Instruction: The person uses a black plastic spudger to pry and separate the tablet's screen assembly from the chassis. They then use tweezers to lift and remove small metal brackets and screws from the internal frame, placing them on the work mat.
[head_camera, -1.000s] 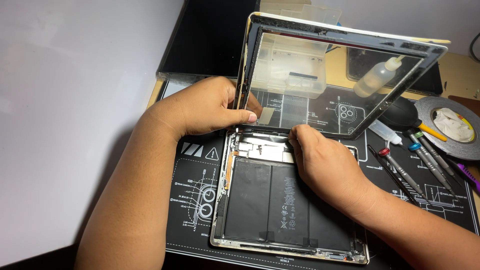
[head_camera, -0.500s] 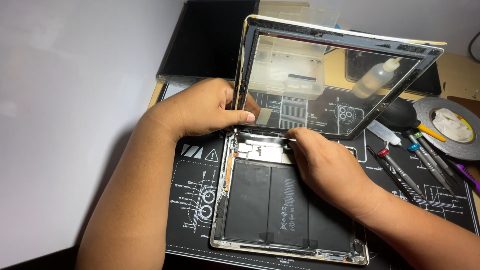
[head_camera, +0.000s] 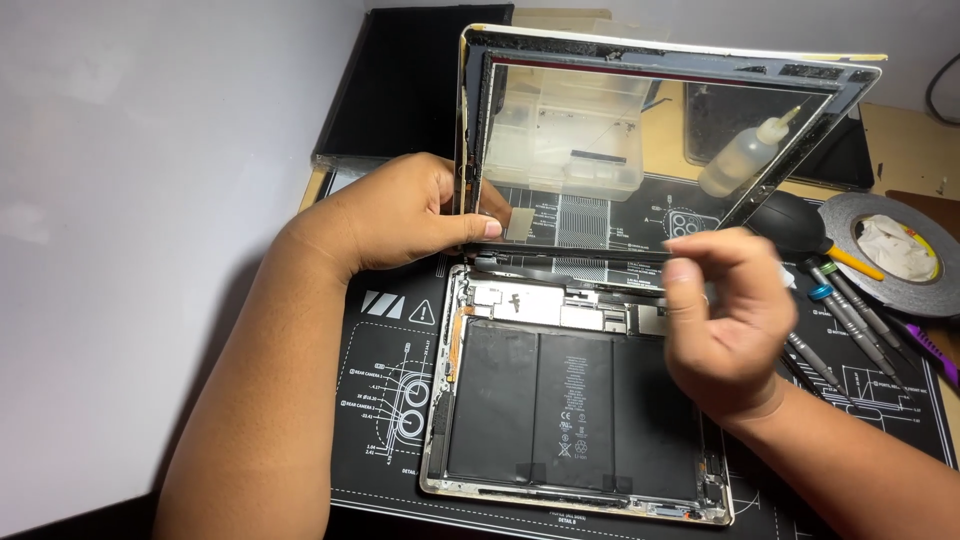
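An opened tablet body (head_camera: 470, 470) lies on a black repair mat (head_camera: 385, 400), its black battery cells (head_camera: 560, 405) and top circuit boards exposed. Its glass front panel (head_camera: 640, 150) stands nearly upright along the body's top edge. My left hand (head_camera: 405, 215) grips the panel's left edge near its lower corner and holds it up. My right hand (head_camera: 725, 320) hovers blurred above the body's upper right part, fingers curled and thumb against forefinger; I cannot tell whether anything is pinched there.
Seen through and past the glass are a clear plastic parts box (head_camera: 565, 140) and a small squeeze bottle (head_camera: 740, 160). To the right lie a black air blower (head_camera: 790, 225), a tape roll (head_camera: 890, 255) and several screwdrivers (head_camera: 840, 320). A dark slab (head_camera: 400, 90) sits behind.
My right hand has lifted off the circuit boards at the tablet's top and risen to the right. The glass panel has tilted a little more upright; my left hand keeps its grip.
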